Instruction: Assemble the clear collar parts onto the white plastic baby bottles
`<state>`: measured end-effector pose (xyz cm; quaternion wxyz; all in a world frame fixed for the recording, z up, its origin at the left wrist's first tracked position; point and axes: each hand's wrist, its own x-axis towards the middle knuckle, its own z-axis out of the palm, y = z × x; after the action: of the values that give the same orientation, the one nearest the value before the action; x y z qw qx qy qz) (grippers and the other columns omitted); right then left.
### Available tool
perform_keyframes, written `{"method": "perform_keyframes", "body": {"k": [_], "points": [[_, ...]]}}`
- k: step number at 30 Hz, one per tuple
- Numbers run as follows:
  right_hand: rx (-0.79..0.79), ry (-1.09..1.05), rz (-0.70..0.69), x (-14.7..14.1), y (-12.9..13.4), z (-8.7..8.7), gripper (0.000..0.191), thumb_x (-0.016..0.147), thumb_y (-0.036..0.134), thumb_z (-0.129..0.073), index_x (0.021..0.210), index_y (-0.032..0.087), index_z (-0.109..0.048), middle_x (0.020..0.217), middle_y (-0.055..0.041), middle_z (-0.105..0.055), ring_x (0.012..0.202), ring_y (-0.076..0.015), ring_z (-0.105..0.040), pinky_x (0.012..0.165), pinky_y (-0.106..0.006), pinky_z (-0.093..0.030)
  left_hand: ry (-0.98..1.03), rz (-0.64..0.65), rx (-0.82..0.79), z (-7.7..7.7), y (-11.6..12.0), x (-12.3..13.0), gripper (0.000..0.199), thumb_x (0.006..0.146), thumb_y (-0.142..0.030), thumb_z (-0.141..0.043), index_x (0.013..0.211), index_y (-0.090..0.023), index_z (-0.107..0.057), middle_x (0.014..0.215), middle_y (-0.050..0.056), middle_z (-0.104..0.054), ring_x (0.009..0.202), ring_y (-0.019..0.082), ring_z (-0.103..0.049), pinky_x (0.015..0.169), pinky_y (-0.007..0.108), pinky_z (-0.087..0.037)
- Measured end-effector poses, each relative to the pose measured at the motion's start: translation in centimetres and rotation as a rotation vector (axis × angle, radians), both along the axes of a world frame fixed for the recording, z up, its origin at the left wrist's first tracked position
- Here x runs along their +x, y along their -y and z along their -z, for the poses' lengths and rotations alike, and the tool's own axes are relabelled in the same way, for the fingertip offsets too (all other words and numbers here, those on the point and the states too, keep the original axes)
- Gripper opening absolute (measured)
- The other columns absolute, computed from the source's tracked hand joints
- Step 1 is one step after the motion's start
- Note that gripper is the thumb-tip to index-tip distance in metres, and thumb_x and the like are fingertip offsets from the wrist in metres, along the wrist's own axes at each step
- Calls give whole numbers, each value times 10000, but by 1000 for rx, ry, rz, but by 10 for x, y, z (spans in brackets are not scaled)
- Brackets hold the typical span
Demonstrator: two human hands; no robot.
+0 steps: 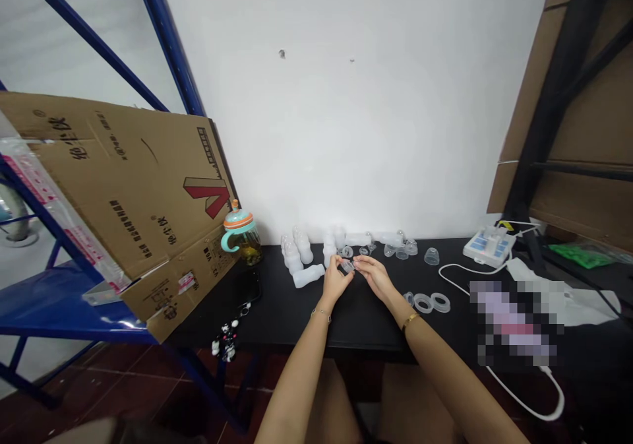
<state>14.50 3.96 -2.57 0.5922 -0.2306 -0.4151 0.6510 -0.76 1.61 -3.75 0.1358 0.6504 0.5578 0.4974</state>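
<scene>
Above the middle of the black table, my left hand (336,282) is closed on a clear plastic bottle ring (348,266). My right hand (374,276) pinches at the ring's right side; whether a small nipple is also between those fingers I cannot make out. Beyond and left of my hands stand several frosted white baby bottles (291,255), with one bottle (308,276) lying on its side near my left hand. Behind my hands lie more bottles (359,239) and small clear nipples (389,251). Several clear rings (422,303) rest right of my right wrist.
A clear dome cap (432,256) sits at the right, near a white power strip (487,246) and its cable. At the left are a teapot-like jug (242,233), a dark phone (247,287) with a beaded charm (227,340), and a big cardboard box (128,193).
</scene>
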Motion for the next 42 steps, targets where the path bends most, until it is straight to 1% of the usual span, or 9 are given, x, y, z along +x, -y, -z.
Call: {"method": "perform_keyframes", "body": {"k": [4,7,10,17,23,25,29,35,42], "points": [[-1,44,7,0,1,0,360,540,266,-926,835,166,-746,916,-55,-759,886,-197,-709,885,-325,-544,128,120,-20,-3,2,-2,577,805,-271,-682,1349,-233,-497,1149,48,-707,505,57,-494,562,228,-452],[-10,55,18,0,2,2,347,572,290,-918,851,185,-740,937,-38,-752,919,-187,-703,913,-314,-533,114,140,-44,-4,4,-3,437,825,-337,-688,1241,-218,-621,1025,29,-722,514,77,-501,548,231,-430],[-22,67,23,2,3,2,334,604,310,-912,867,199,-737,938,-31,-750,903,-180,-702,879,-311,-545,146,141,-68,-3,4,-4,359,827,-384,-695,1139,-212,-648,973,12,-718,515,83,-517,547,232,-425],[-19,77,13,5,5,0,332,639,322,-907,881,208,-710,927,-36,-750,864,-194,-727,874,-356,-583,242,168,-129,-3,4,-4,479,877,-464,-648,1271,-200,-580,847,-1,-690,483,100,-559,595,265,-462],[-17,86,16,7,5,1,282,681,289,-886,879,214,-700,920,-30,-737,870,-208,-739,909,-399,-601,302,163,-147,-7,6,-5,397,901,-491,-609,1161,-192,-630,661,-36,-616,476,115,-545,564,255,-435],[-12,97,16,6,6,2,232,688,245,-870,848,207,-706,915,-27,-728,880,-195,-731,918,-377,-600,315,159,-149,-7,6,-5,375,874,-444,-657,1151,-194,-617,745,-16,-668,480,101,-546,564,247,-434],[-16,142,9,5,5,5,216,667,122,-836,835,197,-722,936,-31,-724,866,-173,-718,905,-340,-603,351,182,-133,-5,4,-4,383,791,-320,-756,1101,-191,-571,1092,59,-714,481,50,-538,558,230,-440],[-25,222,3,3,0,10,261,677,66,-802,887,201,-727,976,-43,-742,864,-169,-722,851,-315,-611,414,215,-114,-5,3,-5,389,800,-331,-770,1095,-190,-559,1123,76,-701,486,33,-518,525,208,-438],[-10,312,39,2,-2,13,312,629,89,-834,897,190,-709,849,-41,-741,741,-167,-715,727,-298,-601,442,235,-118,-6,1,-7,414,823,-415,-762,1108,-199,-552,1087,79,-717,459,36,-524,471,199,-415]]}}
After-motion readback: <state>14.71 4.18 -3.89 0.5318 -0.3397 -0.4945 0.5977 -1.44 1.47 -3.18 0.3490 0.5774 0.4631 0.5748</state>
